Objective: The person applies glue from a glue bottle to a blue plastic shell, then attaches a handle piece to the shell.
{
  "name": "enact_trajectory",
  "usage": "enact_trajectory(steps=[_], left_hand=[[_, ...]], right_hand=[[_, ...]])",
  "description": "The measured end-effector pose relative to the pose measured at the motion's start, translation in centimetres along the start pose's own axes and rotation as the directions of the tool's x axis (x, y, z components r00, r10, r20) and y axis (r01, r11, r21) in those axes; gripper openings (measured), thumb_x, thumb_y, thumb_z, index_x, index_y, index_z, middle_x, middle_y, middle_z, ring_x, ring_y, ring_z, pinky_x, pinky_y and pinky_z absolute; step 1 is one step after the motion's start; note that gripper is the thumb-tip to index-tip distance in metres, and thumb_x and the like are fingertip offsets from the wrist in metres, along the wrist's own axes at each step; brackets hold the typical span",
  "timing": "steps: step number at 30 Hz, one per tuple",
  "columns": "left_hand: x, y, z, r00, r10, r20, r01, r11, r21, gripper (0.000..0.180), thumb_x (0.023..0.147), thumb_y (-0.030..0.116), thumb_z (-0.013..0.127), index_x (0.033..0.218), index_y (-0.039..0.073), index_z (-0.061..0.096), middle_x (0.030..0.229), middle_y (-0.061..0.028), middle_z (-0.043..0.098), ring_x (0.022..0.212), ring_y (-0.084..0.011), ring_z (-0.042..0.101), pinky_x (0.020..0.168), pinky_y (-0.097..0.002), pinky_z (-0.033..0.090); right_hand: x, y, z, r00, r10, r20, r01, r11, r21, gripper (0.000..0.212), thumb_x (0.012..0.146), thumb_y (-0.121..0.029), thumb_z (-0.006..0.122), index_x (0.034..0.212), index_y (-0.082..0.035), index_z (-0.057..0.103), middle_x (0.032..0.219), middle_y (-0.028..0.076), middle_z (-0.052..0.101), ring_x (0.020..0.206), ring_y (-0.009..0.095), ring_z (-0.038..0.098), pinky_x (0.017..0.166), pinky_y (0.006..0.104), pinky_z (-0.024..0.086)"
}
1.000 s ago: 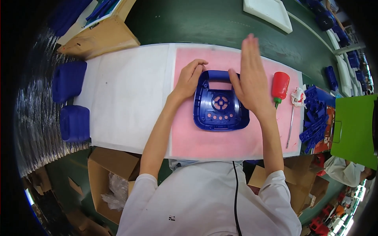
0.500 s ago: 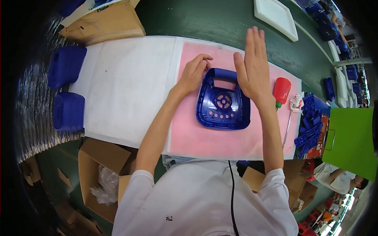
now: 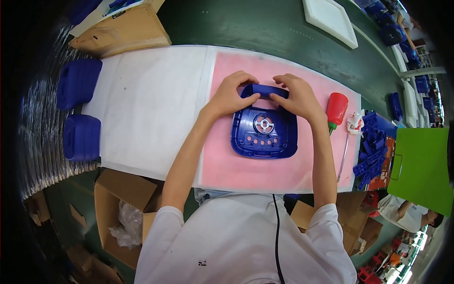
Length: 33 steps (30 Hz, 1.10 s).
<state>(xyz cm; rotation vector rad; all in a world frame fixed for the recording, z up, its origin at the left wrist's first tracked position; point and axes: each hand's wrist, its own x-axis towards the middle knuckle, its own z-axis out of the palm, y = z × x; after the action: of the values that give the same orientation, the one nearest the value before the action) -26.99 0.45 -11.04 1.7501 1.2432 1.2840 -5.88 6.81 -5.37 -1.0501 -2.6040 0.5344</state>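
A blue plastic housing [image 3: 265, 147] lies on the pink mat [image 3: 227, 175], its hollow side facing up. It has a round spoked opening, a row of small holes and a handle bar [image 3: 266, 91] along its far end. My left hand [image 3: 232, 94] grips the left end of that bar, thumb on the near side and fingers curled over the far side. On the right end, my right hand [image 3: 298, 97] holds it the same way. Whether the smooth strip at the bar is a separate piece, I cannot tell.
Right of the mat are a red squeeze bottle [image 3: 337, 108], a thin metal rod [image 3: 344, 158], a crumpled white wad [image 3: 355, 123] and a pile of blue plastic strips [image 3: 371, 156]. Two blue housings [image 3: 81, 137] stand at the left edge. An open cardboard box [image 3: 106, 213] sits below.
My right hand has come down from its raised, flat pose onto the handle bar. My left hand has closed over the bar's left end. The housing has shifted slightly left and nearer.
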Motion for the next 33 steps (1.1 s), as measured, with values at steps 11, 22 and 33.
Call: enact_trajectory(steps=[11, 22, 33], left_hand=[[0.0, 0.0, 0.0, 0.995, -0.098, 0.034, 0.101, 0.991, -0.092, 0.025, 0.074, 0.008, 0.072, 0.099, 0.006, 0.072, 0.091, -0.0054, 0.064, 0.082, -0.0157, 0.06, 0.07, -0.0274, 0.048], [0.3, 0.9, -0.4, 0.962, -0.236, 0.138, 0.243, 0.969, -0.039, 0.033, 0.074, 0.002, 0.071, 0.107, 0.0, 0.066, 0.106, -0.01, 0.066, 0.101, -0.0185, 0.061, 0.094, -0.0303, 0.046], [-0.1, 1.7, -0.2, 0.978, -0.205, 0.032, 0.203, 0.977, 0.064, 0.031, 0.071, 0.009, 0.072, 0.101, 0.001, 0.07, 0.095, -0.0145, 0.07, 0.088, -0.0245, 0.066, 0.08, -0.0336, 0.051]], right_hand=[[-1.8, 1.1, 3.1, 0.966, 0.054, -0.252, 0.038, 0.938, 0.345, 0.033, 0.064, -0.006, 0.08, 0.095, 0.0, 0.068, 0.093, 0.013, 0.067, 0.083, 0.024, 0.065, 0.074, 0.0316, 0.053], [-1.7, 0.9, 3.1, 0.948, 0.284, -0.145, -0.195, 0.875, 0.443, 0.03, 0.067, -0.007, 0.082, 0.092, 0.001, 0.068, 0.085, 0.008, 0.069, 0.076, 0.013, 0.064, 0.071, 0.0268, 0.052], [-1.3, 2.1, 3.0, 0.968, 0.243, -0.064, -0.162, 0.799, 0.579, 0.029, 0.072, -0.012, 0.079, 0.096, 0.003, 0.07, 0.085, 0.012, 0.071, 0.074, 0.016, 0.065, 0.07, 0.0272, 0.051]])
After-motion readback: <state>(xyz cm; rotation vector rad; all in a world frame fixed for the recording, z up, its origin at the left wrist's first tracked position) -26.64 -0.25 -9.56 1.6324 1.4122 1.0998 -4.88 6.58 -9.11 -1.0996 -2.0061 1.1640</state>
